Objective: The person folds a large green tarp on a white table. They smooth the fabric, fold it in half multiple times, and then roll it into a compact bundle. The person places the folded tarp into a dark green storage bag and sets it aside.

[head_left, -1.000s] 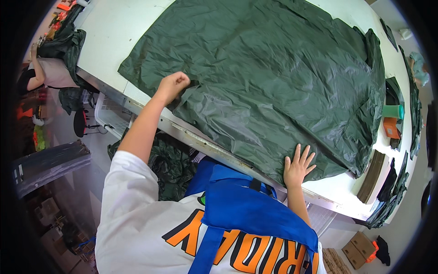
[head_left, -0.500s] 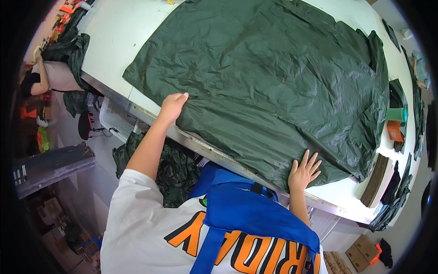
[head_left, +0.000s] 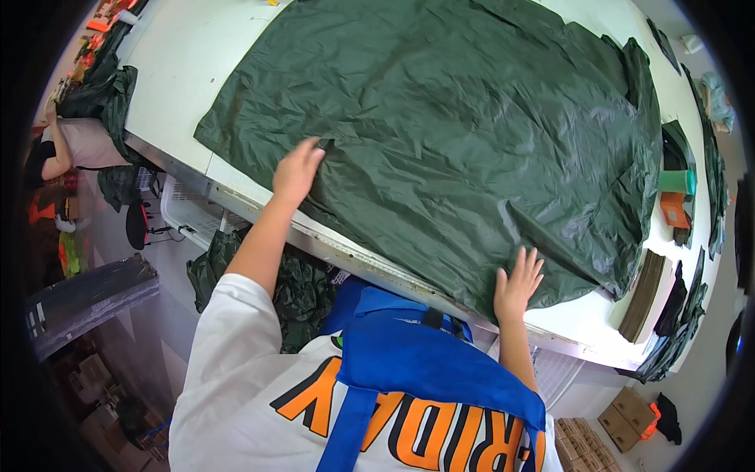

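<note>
A wide sheet of dark green, shiny fabric lies spread and wrinkled over the white table. My left hand is at its near left part, thumb and fingers closed on a small raised fold of the cloth. Farther right, my right hand rests open on the fabric near the front edge, fingers stretched out and slightly apart. Creases run from around that hand toward the right side, where the cloth is bunched.
Under the table's front edge, more dark green fabric hangs by a white basket. On the right stand a green container, an orange box and a brown stack. Another person sits at far left. Cardboard boxes lie lower right.
My left hand has shifted inward from the cloth's near edge, raising a small fold. My right hand stays on the fabric with its fingers closer together. The whole view has shifted slightly.
</note>
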`<state>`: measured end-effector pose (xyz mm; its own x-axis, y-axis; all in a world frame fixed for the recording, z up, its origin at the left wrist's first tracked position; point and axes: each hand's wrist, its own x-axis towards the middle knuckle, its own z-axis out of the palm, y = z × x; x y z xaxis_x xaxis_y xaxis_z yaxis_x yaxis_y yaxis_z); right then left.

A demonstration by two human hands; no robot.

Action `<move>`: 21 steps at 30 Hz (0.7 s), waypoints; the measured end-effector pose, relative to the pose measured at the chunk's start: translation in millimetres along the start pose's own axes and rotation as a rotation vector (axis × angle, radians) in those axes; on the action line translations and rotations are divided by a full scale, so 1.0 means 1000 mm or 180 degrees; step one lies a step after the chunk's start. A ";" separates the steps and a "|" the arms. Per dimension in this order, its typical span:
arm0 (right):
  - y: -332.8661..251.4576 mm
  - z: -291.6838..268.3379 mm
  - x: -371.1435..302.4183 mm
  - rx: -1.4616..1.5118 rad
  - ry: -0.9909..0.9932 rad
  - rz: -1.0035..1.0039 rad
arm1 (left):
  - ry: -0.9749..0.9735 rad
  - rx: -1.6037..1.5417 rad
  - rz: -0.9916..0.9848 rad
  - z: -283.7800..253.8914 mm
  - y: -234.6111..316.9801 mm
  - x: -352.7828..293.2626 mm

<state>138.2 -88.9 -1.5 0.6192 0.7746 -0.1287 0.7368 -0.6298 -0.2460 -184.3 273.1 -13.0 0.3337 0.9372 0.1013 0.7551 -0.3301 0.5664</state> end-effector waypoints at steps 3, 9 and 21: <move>0.032 -0.041 -0.034 0.0507 0.0548 -0.0903 | 0.1534 0.0956 -0.0364 -0.034 -0.064 -0.005; 0.074 -0.034 -0.087 -0.0606 0.0310 -0.1105 | 0.0789 -0.2338 -0.3137 -0.055 -0.102 0.003; 0.118 -0.096 -0.097 0.0900 -0.0647 -0.0181 | 0.1092 -0.3761 -0.2498 -0.135 -0.080 -0.087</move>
<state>190.7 -244.0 73.9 0.4916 0.8216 -0.2886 0.6467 -0.5664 -0.5109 -349.6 232.8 43.1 -0.2133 0.8652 -0.4537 -0.2746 0.3926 0.8778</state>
